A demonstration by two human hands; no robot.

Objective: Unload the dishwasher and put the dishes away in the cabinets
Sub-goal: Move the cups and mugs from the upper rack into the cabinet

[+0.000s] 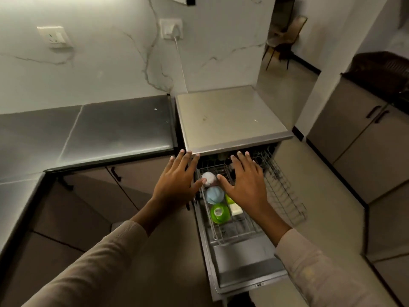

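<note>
Hovering over the pulled-out dishwasher rack point(285, 196), the left hand point(174, 185) and right hand point(245, 182) are spread flat, holding nothing. In the rack sit an upturned green bowl point(219, 213), blue bowl point(213, 194) and pale bowl point(209, 178). In this dim light they look like light, stiff plastic, best taken by the rim.

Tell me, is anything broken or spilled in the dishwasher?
Nothing stands out. The white bowl, blue bowl and green bowl sit in a row in the pulled-out rack, no spills or cracks showing. The left hand and right hand are open, holding nothing.
</note>
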